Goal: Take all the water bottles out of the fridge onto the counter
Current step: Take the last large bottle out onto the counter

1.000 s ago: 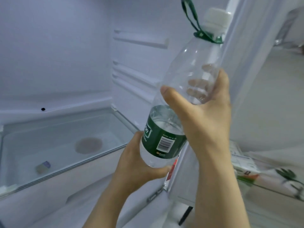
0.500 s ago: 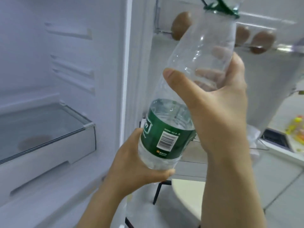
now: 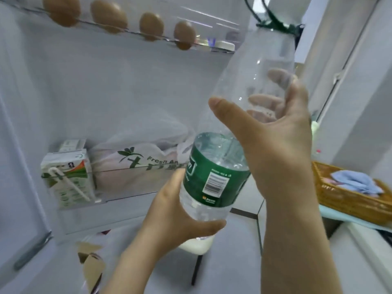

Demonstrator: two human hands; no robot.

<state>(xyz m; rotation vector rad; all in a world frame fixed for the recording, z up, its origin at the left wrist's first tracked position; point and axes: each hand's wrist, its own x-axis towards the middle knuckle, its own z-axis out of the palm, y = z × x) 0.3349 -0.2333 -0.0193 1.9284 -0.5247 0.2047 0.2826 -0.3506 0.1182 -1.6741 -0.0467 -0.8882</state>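
Two hands hold the tilted water bottle point(image 3: 216, 179): left hand point(image 3: 176, 221) cupping base, right hand point(image 3: 273, 149) higher.

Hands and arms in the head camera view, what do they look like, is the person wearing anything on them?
The left hand and right hand are both bare: no gloves, rings, watch or bracelet show. The left forearm and right forearm are bare down to the frame's edge, with no sleeve in view. The right thumbnail is short and unpainted.
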